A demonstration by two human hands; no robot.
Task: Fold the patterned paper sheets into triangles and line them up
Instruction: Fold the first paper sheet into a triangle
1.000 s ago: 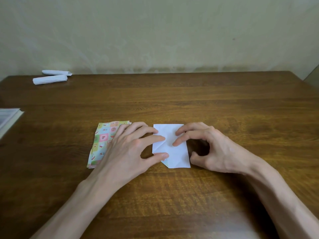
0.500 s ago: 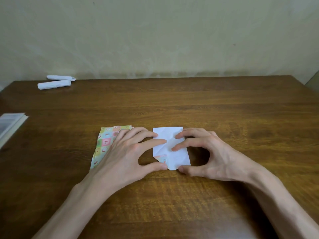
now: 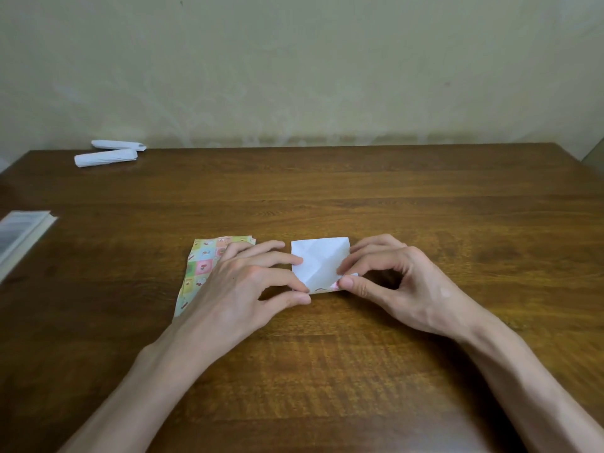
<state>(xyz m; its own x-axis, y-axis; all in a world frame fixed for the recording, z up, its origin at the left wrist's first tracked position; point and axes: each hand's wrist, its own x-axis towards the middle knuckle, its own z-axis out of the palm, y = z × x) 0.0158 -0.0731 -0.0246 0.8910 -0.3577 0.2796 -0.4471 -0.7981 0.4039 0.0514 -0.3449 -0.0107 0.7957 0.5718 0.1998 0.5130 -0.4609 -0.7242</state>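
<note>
At the middle of the table [image 3: 425,197] I see the sheet [image 3: 322,261] lying white side up, just right of the stack [image 3: 199,269]. The left hand [image 3: 242,286] lies over the stack, its straight fingers pressing the sheet's left edge. The right hand [image 3: 398,282] pinches the sheet's near right corner between thumb and forefinger, and a little of the pattern shows there.

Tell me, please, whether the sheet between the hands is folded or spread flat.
Partly folded: creases cross the sheet; the right hand pinches its near edge turned up, pattern showing.
</note>
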